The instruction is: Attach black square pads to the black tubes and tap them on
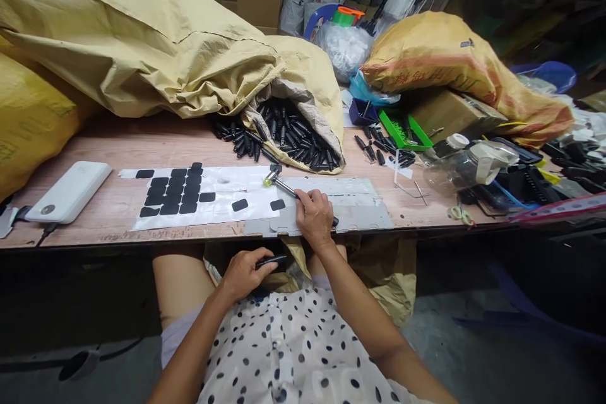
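My right hand [314, 217] is closed around the dark handle of a small hammer [286, 187] at the table's front. The hammer's head, with a yellowish-green face, lies over a white sheet [218, 177]. Below the table edge, over my lap, my left hand [242, 273] is closed on a black pen-shaped part [271, 261]. Under the right hand is a grey flat board [364, 202]. Black rounded squares [175, 190] stand in rows on the sheet, and a few lie apart from them.
A large tan sack [180, 63] spills many black parts [303, 139] onto the table. A white power bank [71, 192] lies left. To the right are a green tray [405, 130], a clear plastic jug [466, 167], small scissors [461, 216] and an orange sack [440, 53].
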### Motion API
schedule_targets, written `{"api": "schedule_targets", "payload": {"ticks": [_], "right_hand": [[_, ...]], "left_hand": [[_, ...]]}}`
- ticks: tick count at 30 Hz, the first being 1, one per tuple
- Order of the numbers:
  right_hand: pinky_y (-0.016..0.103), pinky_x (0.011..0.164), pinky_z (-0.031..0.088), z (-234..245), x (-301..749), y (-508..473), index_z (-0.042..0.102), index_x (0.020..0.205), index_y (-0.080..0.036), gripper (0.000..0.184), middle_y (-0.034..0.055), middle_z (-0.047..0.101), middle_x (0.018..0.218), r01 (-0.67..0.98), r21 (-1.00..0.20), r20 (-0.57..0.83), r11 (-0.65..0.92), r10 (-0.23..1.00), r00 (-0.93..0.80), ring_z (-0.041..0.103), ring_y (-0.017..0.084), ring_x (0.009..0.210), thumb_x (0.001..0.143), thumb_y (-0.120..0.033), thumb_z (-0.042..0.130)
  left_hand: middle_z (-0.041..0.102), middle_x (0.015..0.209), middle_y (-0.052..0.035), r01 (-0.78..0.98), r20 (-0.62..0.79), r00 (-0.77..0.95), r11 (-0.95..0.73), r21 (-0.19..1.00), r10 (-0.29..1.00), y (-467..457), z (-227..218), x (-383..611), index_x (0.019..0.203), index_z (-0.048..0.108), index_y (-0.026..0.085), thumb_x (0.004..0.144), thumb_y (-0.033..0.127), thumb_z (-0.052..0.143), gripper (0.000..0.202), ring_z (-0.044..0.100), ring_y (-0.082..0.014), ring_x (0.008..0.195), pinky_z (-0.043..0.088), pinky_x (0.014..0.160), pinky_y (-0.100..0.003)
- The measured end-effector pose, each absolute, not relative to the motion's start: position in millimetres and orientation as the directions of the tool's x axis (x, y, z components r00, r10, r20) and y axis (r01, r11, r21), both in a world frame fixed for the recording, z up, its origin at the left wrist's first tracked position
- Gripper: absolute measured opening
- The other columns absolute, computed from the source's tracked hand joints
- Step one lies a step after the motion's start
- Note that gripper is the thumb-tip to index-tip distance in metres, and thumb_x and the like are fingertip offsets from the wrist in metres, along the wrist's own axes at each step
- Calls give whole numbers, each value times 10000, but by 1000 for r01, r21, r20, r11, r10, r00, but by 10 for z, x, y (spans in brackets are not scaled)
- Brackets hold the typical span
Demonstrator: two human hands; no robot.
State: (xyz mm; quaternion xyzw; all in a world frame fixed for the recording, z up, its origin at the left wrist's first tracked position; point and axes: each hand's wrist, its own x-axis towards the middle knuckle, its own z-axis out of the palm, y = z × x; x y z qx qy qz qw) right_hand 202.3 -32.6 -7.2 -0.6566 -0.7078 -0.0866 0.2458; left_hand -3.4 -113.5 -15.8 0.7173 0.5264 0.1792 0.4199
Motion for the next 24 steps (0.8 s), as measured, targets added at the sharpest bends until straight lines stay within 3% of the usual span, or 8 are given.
{"api": "schedule_targets", "payload": {"ticks": [5,8,11,15,17,19,21,24], "right_hand": [[323,740,329,-87,2024,-317,732,1183,-268,321,68,584,955,972,-200,456,126,890,-21,450,225,872,939,-168,548],[321,745,331,-97,2022,-314,726,1192,-269,328,71,576,961,972,-196,451,126,892,-24,446,229,880,945,-165,538],[319,742,328,-104,2016,-315,724,1193,-270,325,73,574,961,972,-195,457,128,889,-26,442,233,881,947,-169,536],[320,738,325,-105,2013,-324,719,1196,-270,320,75,575,962,970,-203,461,133,887,-25,444,234,885,951,-177,534],[321,735,324,-103,2015,-330,719,1195,-269,319,75,577,958,969,-206,462,136,886,-26,447,234,884,949,-178,538],[323,729,322,-102,2018,-334,721,1192,-270,321,73,578,949,969,-206,466,138,884,-27,449,233,876,945,-176,540],[324,723,321,-102,2022,-337,723,1190,-272,326,72,578,944,968,-206,469,142,883,-30,451,232,868,941,-170,539],[324,730,327,-102,2027,-343,722,1195,-277,333,71,574,949,967,-204,463,150,885,-40,452,231,870,939,-167,539]], "left_hand": [[793,924,-157,863,-471,123,140,485,873,-1113,-693,-111,1055,770,172,907,386,505,371,744,-345,961,549,807,-394],[788,1025,-170,882,-510,122,142,449,851,-1073,-721,-121,1084,761,183,889,345,513,355,726,-372,1053,546,844,-429],[783,948,-145,814,-485,238,99,573,842,-1054,-457,-59,1012,761,185,858,347,539,315,733,-350,968,537,791,-413],[702,686,-40,516,-430,534,122,848,728,-882,101,42,920,724,191,829,451,557,323,661,-227,643,485,603,-322],[675,661,-13,392,-369,528,166,905,765,-670,343,61,921,711,194,808,511,577,362,609,-184,584,458,558,-287],[670,677,-5,352,-279,355,149,924,892,-373,516,57,910,706,196,798,521,588,363,575,-157,568,443,555,-272],[674,712,-8,389,-149,69,111,914,986,-14,613,46,899,705,199,809,502,589,336,576,-155,598,449,580,-272],[692,786,-23,513,44,-313,130,849,949,549,629,50,905,694,197,817,445,620,273,641,-192,747,513,726,-306]]}}
